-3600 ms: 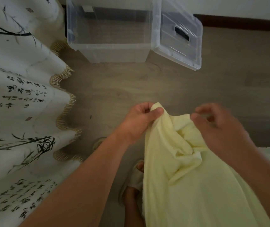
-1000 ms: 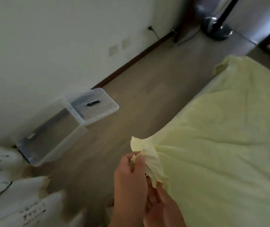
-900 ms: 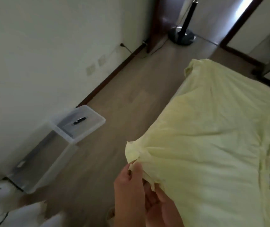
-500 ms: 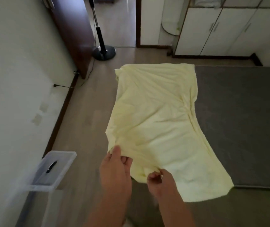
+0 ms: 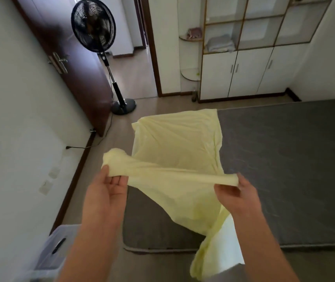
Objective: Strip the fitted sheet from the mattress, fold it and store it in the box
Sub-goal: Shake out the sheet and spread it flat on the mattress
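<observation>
sheet (image 5: 174, 151) now stretching between both hands over grey mattress (image 5: 284, 159), where half a second ago hands were pinching close together at one corner. left hand (image 5: 105, 192) gripping bunched corner, thumb over fabric, fingers loosely curled beneath. right hand (image 5: 237, 192) pinching gathered edge, fingers closed on it. far part lying on mattress, near part hanging toward floor. sheet looking already stripped; folding beginning. box (image 5: 54, 247) waiting at lower left on floor, lid dark-handled.
</observation>
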